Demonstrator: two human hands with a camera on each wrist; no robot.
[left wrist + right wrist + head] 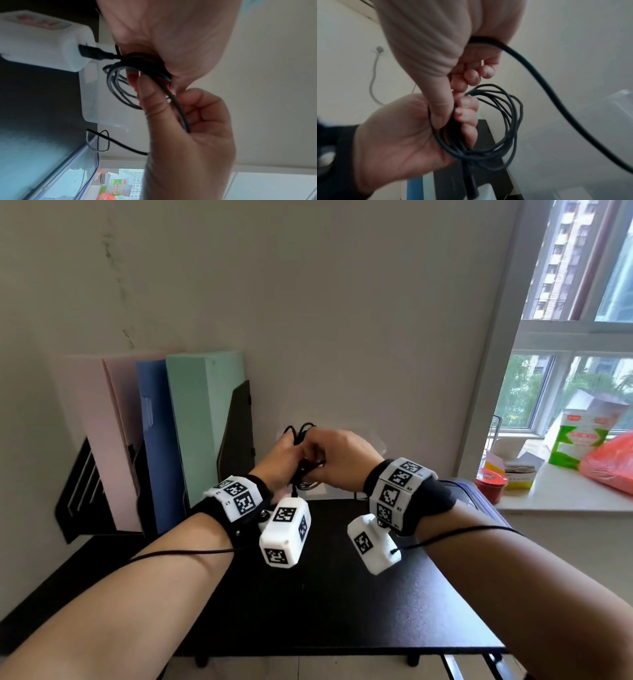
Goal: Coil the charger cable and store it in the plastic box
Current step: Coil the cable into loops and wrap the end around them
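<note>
Both hands are raised together over the black table [342, 594], and a black charger cable [301, 429] is looped into a coil [505, 121] between them. My left hand [284, 453] grips the gathered side of the coil [120, 81], fingers curled round the strands. Closing in from the right, my right hand [342, 453] pinches a strand against the bundle with its thumb [436, 113]. The translucent plastic box [102, 108] stands behind the hands by the wall, faint in the head view [380, 445]. Its inside is hidden.
A blue-rimmed clear lid [479, 501] lies at the table's right edge. Coloured folders [171, 440] stand in a black rack at the left. On the windowsill sit a red tin [490, 482], a green carton [579, 436] and a red bag [613, 463].
</note>
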